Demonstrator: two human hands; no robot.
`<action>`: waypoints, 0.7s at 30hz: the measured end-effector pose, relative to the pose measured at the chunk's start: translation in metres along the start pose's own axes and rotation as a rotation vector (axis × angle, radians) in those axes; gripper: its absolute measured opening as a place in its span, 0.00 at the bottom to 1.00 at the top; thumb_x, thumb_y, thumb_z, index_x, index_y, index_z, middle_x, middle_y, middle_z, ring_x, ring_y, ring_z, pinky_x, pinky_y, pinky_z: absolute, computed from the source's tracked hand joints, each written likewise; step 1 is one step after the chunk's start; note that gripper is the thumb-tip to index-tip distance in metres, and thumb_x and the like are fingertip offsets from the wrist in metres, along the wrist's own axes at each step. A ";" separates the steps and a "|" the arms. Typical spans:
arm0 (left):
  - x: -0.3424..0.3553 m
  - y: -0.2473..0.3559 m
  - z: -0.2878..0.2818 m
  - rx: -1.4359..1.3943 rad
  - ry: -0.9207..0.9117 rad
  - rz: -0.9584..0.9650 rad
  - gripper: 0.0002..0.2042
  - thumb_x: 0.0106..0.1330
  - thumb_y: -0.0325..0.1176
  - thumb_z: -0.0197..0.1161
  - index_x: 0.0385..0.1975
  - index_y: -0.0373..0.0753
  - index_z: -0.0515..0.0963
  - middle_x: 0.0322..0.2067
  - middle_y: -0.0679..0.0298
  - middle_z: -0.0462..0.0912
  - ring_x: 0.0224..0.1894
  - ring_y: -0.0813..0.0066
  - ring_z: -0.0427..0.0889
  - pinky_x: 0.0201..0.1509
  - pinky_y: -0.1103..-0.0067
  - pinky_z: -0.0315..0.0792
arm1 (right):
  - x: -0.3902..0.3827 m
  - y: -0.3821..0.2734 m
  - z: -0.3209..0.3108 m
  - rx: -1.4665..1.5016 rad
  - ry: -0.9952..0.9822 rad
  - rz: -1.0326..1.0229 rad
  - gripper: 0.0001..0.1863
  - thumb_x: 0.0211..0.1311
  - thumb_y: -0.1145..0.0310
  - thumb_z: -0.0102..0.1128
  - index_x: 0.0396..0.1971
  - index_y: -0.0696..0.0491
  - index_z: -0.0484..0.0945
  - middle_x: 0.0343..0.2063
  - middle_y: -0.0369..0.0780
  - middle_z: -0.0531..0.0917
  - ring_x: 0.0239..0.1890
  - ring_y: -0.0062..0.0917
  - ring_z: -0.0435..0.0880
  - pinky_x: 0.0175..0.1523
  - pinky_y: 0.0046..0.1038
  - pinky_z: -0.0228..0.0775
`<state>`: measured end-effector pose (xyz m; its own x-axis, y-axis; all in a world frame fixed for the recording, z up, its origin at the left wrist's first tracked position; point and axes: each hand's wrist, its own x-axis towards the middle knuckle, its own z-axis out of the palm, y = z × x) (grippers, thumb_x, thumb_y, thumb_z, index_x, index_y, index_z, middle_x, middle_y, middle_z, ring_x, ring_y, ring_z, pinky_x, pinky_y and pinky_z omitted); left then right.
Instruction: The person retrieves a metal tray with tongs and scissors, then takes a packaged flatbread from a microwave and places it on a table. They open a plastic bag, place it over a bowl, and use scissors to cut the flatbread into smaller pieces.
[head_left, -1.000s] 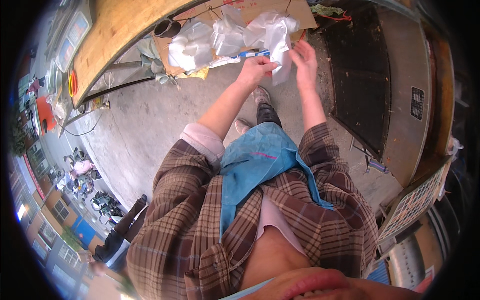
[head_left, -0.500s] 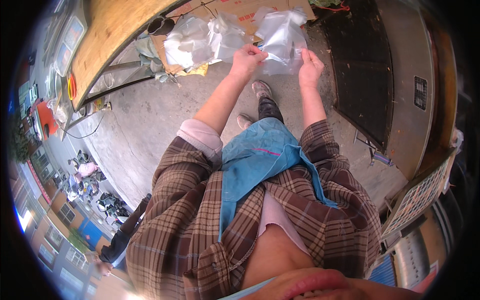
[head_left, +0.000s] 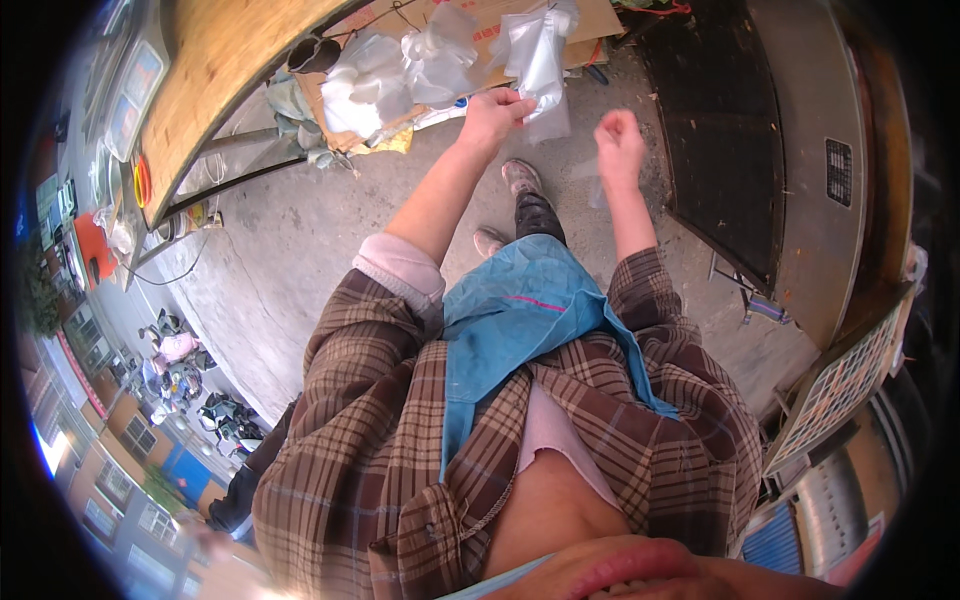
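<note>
My left hand (head_left: pixel 497 118) pinches the lower part of a bunch of clear plastic bags (head_left: pixel 540 55), which hangs in front of a cardboard sheet. To its right, my right hand (head_left: pixel 620 148) is closed and apart from the bunch, slightly blurred. Beside that wrist shows a faint see-through patch; whether the fingers hold it I cannot make out. Two more bunches of whitish clear bags hang to the left, a larger bunch (head_left: pixel 365 85) and a smaller bunch (head_left: pixel 440 58).
A wooden tabletop (head_left: pixel 235 70) curves along the upper left, with orange-handled scissors (head_left: pixel 142 183) at its edge. Behind the bags is the cardboard (head_left: pixel 590 22). A dark panel (head_left: pixel 720 150) and a metal cabinet (head_left: pixel 825 120) stand at right. Another person's dark sleeve (head_left: pixel 255 480) shows lower left.
My right hand has come away from the bag bunch and moved slightly down. The bunch, spread between both hands before, now hangs narrower from my left hand's pinch.
</note>
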<state>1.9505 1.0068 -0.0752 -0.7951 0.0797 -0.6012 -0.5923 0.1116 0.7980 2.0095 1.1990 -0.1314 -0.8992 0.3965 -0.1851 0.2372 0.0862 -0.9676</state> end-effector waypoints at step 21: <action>-0.002 -0.006 0.007 0.097 0.062 0.032 0.09 0.51 0.29 0.69 0.26 0.34 0.76 0.25 0.65 0.78 0.26 0.78 0.75 0.32 0.82 0.70 | -0.025 0.051 -0.029 -0.905 -0.267 0.211 0.08 0.47 0.66 0.57 0.24 0.55 0.79 0.26 0.46 0.81 0.31 0.43 0.79 0.35 0.37 0.70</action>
<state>1.9566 1.0125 -0.0788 -0.8215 0.0237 -0.5698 -0.5537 0.2060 0.8069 2.0545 1.2200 -0.1710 -0.8333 0.2729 -0.4807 0.4961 0.7528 -0.4327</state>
